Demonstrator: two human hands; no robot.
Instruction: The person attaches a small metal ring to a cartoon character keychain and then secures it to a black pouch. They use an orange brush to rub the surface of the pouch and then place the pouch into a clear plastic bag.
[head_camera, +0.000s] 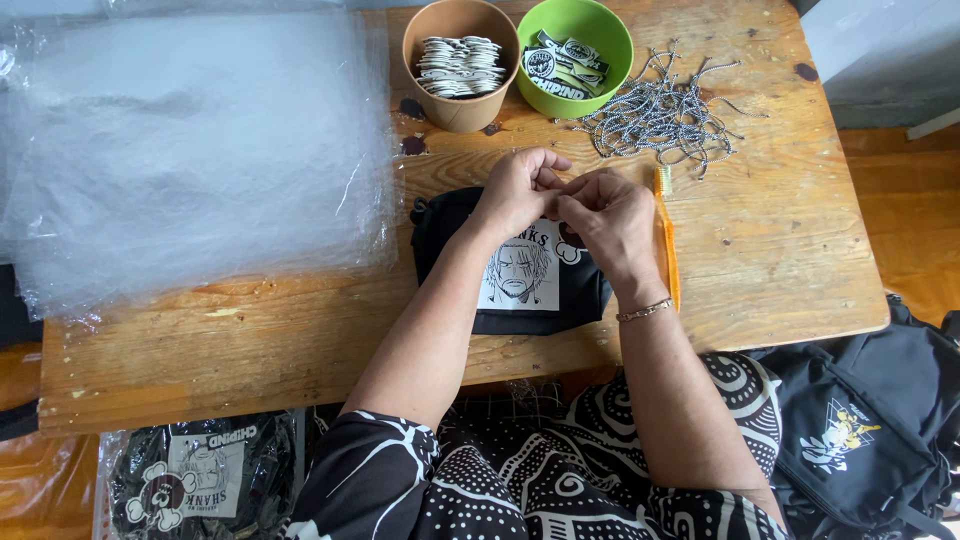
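Your left hand (517, 190) and right hand (607, 215) meet fingertip to fingertip over the far edge of the black pouch (520, 265), both curled in a tight pinch around something too small to make out; it may be one of the cords, but your fingers hide it. The pouch lies flat in the middle of the wooden table (250, 340), soft dark fabric with a white printed panel showing a drawn face. The likeliest slip, I judge, is that the small piece escapes your fingertips and drops onto the dark cloth or rolls off the near edge into your lap, since the pinch is fine and nothing sits under it but the pouch. Your right wrist, with its thin bracelet (645, 310), rests just beside the orange tool (665, 235), a slim translucent plastic stick; a twist of the forearm could nudge it toward the table's edge. The speckled cords (660, 115) lie in a loose tangle far right, and pulling one could drag several along. The brown paper cup (460, 65) of flat white patches and the glossy green bowl (575, 55) of black-and-white tags stand touching at the far edge, light enough to tip if knocked. The stack of clear plastic bags (190, 150) at left is slick and crinkled, likely to slide.
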